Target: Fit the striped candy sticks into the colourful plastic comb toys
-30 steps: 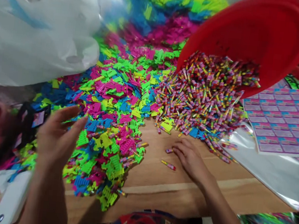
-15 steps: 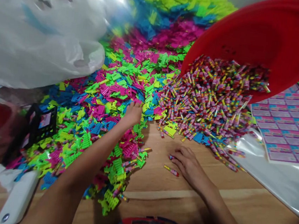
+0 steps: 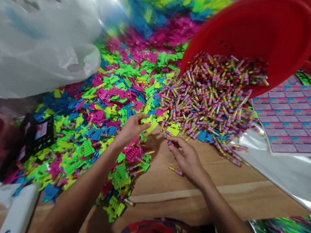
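My left hand (image 3: 132, 128) is pinched on a yellow-green plastic piece (image 3: 149, 124) lifted from the edge of a large heap of neon plastic pieces (image 3: 110, 101). Just to its right, my right hand (image 3: 184, 156) holds a small striped candy stick (image 3: 169, 142) in its fingertips above the wooden table (image 3: 180, 199). The two hands are close together. Another loose candy stick (image 3: 176, 171) lies on the wood beside my right hand. A pile of candy sticks (image 3: 212, 100) spills out of a tilted red basin (image 3: 251, 34).
A big white plastic bag (image 3: 39, 35) sits at the left. Printed sticker sheets (image 3: 293, 115) lie on clear plastic film (image 3: 282, 172) at the right. A small black crate (image 3: 36, 136) and a white device (image 3: 17, 209) stand at the left front.
My left hand pulled back from the heap with a yellow-green piece. My right hand lifted off the table with a candy stick and moved left toward it.
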Available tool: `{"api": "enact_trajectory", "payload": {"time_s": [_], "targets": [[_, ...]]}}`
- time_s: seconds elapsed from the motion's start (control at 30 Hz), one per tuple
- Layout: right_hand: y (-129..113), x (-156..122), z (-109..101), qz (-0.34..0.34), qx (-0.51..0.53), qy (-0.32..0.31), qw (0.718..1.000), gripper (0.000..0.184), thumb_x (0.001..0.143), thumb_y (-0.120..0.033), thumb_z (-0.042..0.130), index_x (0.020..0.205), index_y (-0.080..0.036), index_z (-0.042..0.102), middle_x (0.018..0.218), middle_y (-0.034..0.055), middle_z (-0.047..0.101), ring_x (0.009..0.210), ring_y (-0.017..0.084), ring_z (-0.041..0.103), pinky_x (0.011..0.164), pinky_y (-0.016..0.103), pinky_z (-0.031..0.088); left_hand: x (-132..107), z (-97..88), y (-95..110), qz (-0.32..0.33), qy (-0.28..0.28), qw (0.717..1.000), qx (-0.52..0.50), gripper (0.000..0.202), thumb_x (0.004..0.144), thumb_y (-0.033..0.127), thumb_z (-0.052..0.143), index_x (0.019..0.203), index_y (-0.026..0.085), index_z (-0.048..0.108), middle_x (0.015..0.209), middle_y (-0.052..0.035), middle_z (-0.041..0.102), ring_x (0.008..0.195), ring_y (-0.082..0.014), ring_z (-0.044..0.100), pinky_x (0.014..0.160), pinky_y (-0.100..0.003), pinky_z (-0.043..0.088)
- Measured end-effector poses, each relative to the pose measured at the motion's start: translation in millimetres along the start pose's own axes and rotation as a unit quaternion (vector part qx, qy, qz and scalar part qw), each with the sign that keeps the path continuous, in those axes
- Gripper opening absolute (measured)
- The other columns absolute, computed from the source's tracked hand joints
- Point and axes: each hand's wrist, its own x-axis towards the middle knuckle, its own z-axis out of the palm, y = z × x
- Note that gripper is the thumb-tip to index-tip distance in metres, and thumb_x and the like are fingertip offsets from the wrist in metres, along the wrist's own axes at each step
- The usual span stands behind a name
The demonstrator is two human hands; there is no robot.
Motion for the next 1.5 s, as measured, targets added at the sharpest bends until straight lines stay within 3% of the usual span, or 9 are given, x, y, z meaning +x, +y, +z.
{"api": "enact_trajectory", "payload": {"time_s": [0.1,0.2,0.4,0.5,0.73,0.9,1.07,1.33,1.5], "targets": [[-7,5,8,0.011,0.057,0.016,0.998,0.026,0.1,-0.03,0.054,0.123,-0.026,0.064,0.117,0.0054,0.069,0.107,0.022,0.063,0.094,0.035,0.049,-30,18.1,5,-0.057,-0.068,0.983,-0.16,0.032,0.067,0.036,0.081,0.087,0.015,0.067,0.066,0.003,0.059,0.056,-0.0105,0.05,0.055,-0.023,0.037],[-9,5,13,0.02,0.101,0.034,0.994,0.024,0.097,-0.031,0.058,0.12,-0.026,0.066,0.112,0.0038,0.069,0.101,0.02,0.064,0.089,0.032,0.05,-50,36.1,5,-0.091,-0.094,0.955,-0.266,0.031,0.066,0.034,0.083,0.085,0.015,0.067,0.07,0.0024,0.063,0.055,-0.0076,0.049,0.054,-0.021,0.037],[-18,1,10,-0.024,0.085,0.037,0.995,0.019,0.097,-0.028,0.06,0.114,-0.026,0.07,0.113,0.0045,0.068,0.11,0.021,0.062,0.099,0.036,0.046,-63,49.9,0,-0.099,-0.062,0.923,-0.366,0.043,0.06,0.029,0.09,0.093,0.016,0.066,0.087,-0.0016,0.072,0.076,-0.0133,0.064,0.076,-0.026,0.048],[-25,1,5,-0.037,0.067,0.034,0.997,0.022,0.098,-0.027,0.057,0.114,-0.025,0.071,0.113,0.0064,0.068,0.112,0.022,0.061,0.102,0.039,0.045,-67,48.4,3,-0.102,-0.058,0.912,-0.393,0.042,0.059,0.026,0.091,0.091,0.016,0.066,0.086,-0.0002,0.072,0.078,-0.0127,0.065,0.077,-0.025,0.048],[-28,-2,2,0.021,0.13,0.012,0.991,0.023,0.096,-0.033,0.061,0.114,-0.023,0.07,0.113,0.0066,0.071,0.106,0.022,0.064,0.096,0.038,0.049,-77,47.5,11,-0.146,-0.082,0.885,-0.434,0.043,0.059,0.02,0.089,0.095,0.018,0.065,0.091,-0.0026,0.074,0.093,-0.0201,0.068,0.086,-0.032,0.049],[-28,-5,1,0.069,0.224,-0.033,0.972,0.022,0.092,-0.038,0.066,0.107,-0.021,0.068,0.091,0.0017,0.068,0.077,0.014,0.062,0.071,0.026,0.051,-82,48.4,12,-0.14,-0.093,0.886,-0.433,0.037,0.059,0.022,0.09,0.09,0.016,0.07,0.085,-0.0014,0.073,0.079,-0.0148,0.066,0.078,-0.028,0.048],[-25,-7,-8,0.102,0.23,-0.085,0.964,0.025,0.091,-0.043,0.068,0.102,-0.021,0.067,0.077,-0.0016,0.062,0.064,0.013,0.057,0.054,0.022,0.044,-87,47.8,14,-0.153,-0.139,0.88,-0.428,0.034,0.058,0.024,0.089,0.086,0.015,0.071,0.077,-0.0015,0.071,0.069,-0.0138,0.062,0.071,-0.028,0.045],[-26,-4,-9,0.007,0.14,-0.053,0.989,0.021,0.093,-0.039,0.064,0.086,-0.019,0.068,0.08,0.0015,0.065,0.075,0.016,0.059,0.069,0.028,0.047,-91,53.3,12,-0.059,-0.067,0.954,-0.285,0.022,0.071,0.022,0.079,0.089,0.017,0.067,0.085,-0.0007,0.072,0.08,-0.0168,0.063,0.078,-0.028,0.045],[-22,-13,-1,0.015,0.153,-0.036,0.987,0.017,0.095,-0.037,0.061,0.092,-0.021,0.066,0.085,0.0024,0.068,0.076,0.017,0.062,0.068,0.028,0.049,-93,56.8,10,-0.14,-0.118,0.915,-0.361,0.025,0.066,0.027,0.08,0.083,0.016,0.066,0.082,-0.0034,0.072,0.078,-0.0188,0.064,0.073,-0.028,0.045]]}}
